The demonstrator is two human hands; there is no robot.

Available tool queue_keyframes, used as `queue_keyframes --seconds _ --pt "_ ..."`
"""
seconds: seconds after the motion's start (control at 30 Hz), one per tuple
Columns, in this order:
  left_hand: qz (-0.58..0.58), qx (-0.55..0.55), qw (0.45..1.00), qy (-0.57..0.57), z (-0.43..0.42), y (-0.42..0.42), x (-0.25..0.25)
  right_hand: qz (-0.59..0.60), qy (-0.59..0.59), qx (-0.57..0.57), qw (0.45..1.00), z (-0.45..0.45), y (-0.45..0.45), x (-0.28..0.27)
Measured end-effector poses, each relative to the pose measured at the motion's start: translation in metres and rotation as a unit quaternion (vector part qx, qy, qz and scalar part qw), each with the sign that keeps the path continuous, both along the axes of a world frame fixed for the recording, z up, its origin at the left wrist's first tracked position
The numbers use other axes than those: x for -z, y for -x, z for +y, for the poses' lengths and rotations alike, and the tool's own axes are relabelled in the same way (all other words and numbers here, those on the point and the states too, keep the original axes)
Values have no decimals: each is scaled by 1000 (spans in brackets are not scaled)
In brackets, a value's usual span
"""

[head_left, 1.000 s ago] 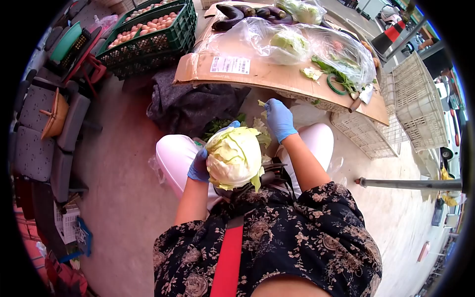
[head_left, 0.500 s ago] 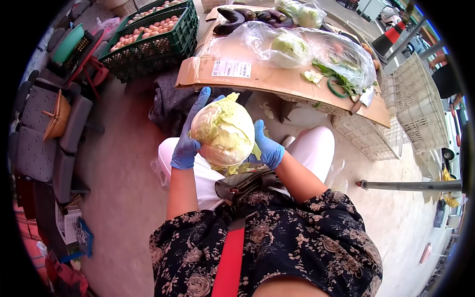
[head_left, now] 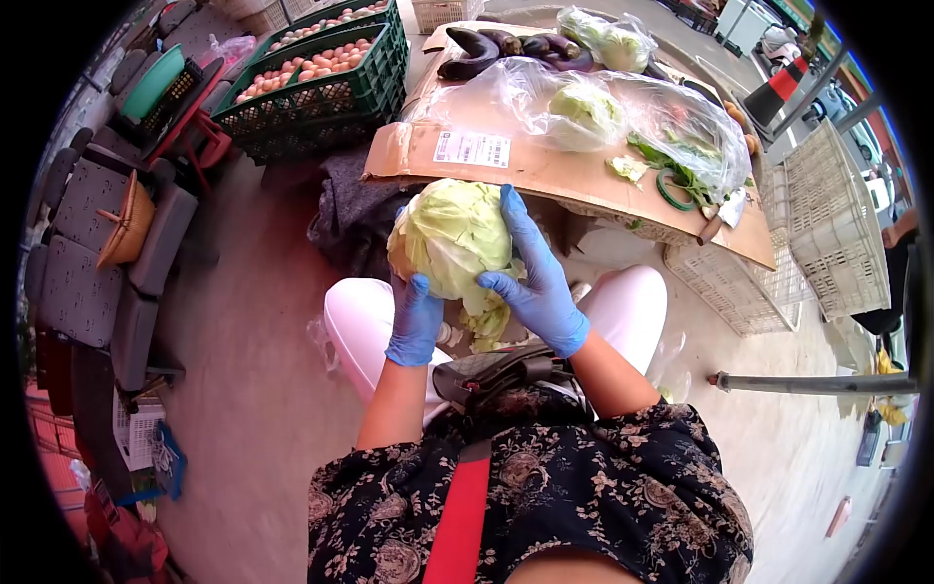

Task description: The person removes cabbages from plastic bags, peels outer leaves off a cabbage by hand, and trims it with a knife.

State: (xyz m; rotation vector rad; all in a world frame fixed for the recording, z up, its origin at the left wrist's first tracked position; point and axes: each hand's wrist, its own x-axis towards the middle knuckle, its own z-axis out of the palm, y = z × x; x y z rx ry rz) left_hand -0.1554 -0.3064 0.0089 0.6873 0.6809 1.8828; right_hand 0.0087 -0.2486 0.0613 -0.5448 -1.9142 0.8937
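Observation:
A pale green cabbage (head_left: pixel 452 234) is held up above my lap, between both gloved hands. My left hand (head_left: pixel 415 321) supports it from below at its left side, its fingers partly hidden behind the cabbage. Against its right side lies my right hand (head_left: pixel 537 287), with the thumb on the lower front and the fingers along the edge. Loose leaves (head_left: pixel 486 323) hang under the cabbage. On the cardboard-topped table (head_left: pixel 409 146) are a bagged cabbage (head_left: pixel 589 105), eggplants (head_left: pixel 469 55), a leaf scrap (head_left: pixel 628 168), green tape (head_left: pixel 673 191) and a knife (head_left: pixel 725 210).
Green crates of eggs (head_left: pixel 321 105) stand at the upper left, near grey seats (head_left: pixel 83 273) with a basket (head_left: pixel 128 226). White crates (head_left: pixel 827 214) are right of the table. A metal pole (head_left: pixel 817 383) juts in from the right. A person's arm shows at the right edge.
From holding a loose leaf away from the cabbage, my right hand has come to its right side. The cabbage has been raised and turned. The view has shifted slightly.

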Motion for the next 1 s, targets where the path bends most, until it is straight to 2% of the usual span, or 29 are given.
queue_keyframes --seconds 0.13,0.23,0.33,0.43,0.47,0.5,0.53,0.6,0.63,0.67,0.7,0.8,0.9,1.0 --pt "-29 12 999 4 -5 4 23 -144 -155 83 974 -4 -9 -9" --pt "-44 -11 999 15 -5 2 26 -76 -118 118 983 -12 -4 -16" --pt "-66 -13 997 30 -9 -1 24 -183 -95 129 970 -13 -15 -3" --pt "-41 -4 999 31 -11 0 26 -92 -247 123 957 -1 -14 12" --pt "-43 -2 998 35 -12 1 32 -73 -231 121 963 2 -16 12" --pt "-43 0 998 39 -12 3 34 3 -98 105 990 3 -14 8" --pt "-53 3 997 49 -12 4 35 80 37 87 992 4 -11 5" --pt "-73 10 995 70 -15 4 36 227 274 47 934 12 -11 -10" --pt "-77 15 994 73 -16 4 38 195 287 55 936 23 -18 -7" --pt "-81 20 994 76 -17 4 41 66 183 86 977 33 -25 -6" --pt "-84 23 993 78 -16 3 36 -65 73 113 989 38 -28 -7" --pt "43 -46 997 41 -17 -1 17 -121 -92 135 979 30 -28 -10" --pt "166 -109 980 14 -16 -4 5 -97 -76 51 991 16 -20 -28" --pt "280 -151 948 4 -12 -4 11 -128 -155 15 979 11 -4 -35"
